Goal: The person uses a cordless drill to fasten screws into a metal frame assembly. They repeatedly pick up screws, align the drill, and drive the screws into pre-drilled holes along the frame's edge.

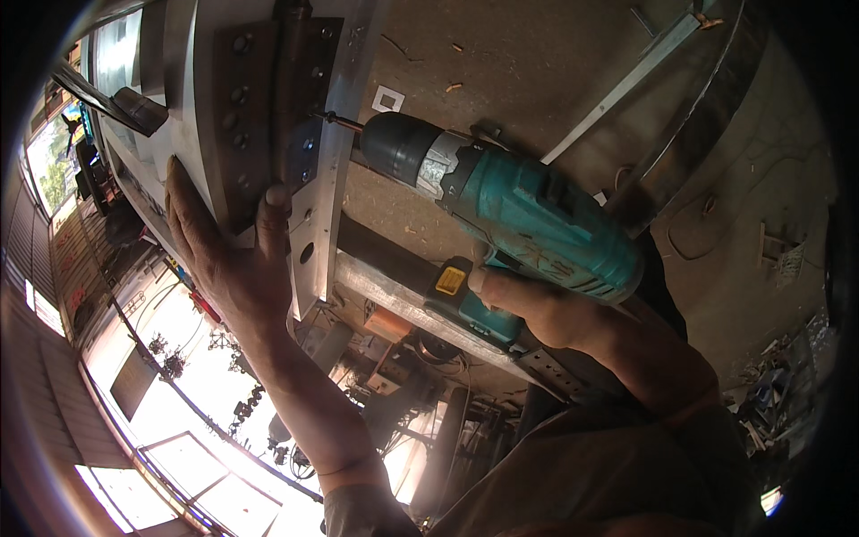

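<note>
gripped in our right hand (546,311), at four o'clock, is the drill (537,215); the hand is closed round its handle, and the body sits toward two o'clock. its bit (343,121) points to ten o'clock, at the hinge (242,116); we cannot tell whether the tip touches. our left hand (237,277), at nine o'clock, lies with digits spread, thumb at the hinge's lower end. we note a beam (383,291) running toward four o'clock and a square plate (379,99) near twelve o'clock on the floor (537,63).
</note>
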Action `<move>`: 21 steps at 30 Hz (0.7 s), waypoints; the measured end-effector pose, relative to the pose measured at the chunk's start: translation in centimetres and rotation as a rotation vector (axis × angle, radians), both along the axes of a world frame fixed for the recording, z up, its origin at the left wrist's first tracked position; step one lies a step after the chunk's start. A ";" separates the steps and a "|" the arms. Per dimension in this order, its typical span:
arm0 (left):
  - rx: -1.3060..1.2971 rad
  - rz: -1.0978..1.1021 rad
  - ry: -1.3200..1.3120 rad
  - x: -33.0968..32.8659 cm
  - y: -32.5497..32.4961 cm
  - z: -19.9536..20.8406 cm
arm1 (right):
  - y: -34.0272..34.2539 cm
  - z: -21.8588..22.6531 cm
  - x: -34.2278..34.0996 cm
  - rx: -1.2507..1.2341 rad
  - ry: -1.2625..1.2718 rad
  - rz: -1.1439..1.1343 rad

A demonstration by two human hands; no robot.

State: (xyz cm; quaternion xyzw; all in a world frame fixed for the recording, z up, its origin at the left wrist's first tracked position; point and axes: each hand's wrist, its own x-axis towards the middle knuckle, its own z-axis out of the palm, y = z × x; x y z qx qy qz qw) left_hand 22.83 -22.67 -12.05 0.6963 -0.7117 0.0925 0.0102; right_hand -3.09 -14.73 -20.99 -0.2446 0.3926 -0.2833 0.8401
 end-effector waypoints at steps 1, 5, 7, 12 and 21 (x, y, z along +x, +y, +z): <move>-0.002 0.005 -0.010 0.0 0.0 0.0 | 0.0 0.0 0.0 -0.019 -0.006 -0.007; -0.012 -0.003 -0.008 0.3 -0.1 -0.1 | 0.0 -0.1 0.1 -0.013 0.018 0.005; -0.012 -0.007 -0.008 0.3 0.0 -0.1 | 0.1 -0.1 0.2 -0.028 0.019 0.000; -0.007 0.002 -0.020 0.3 0.0 -0.1 | 0.1 -0.3 0.3 -0.061 0.038 -0.015; -0.004 -0.007 -0.034 0.4 0.0 -0.1 | 0.2 -0.6 0.2 -0.112 0.047 0.001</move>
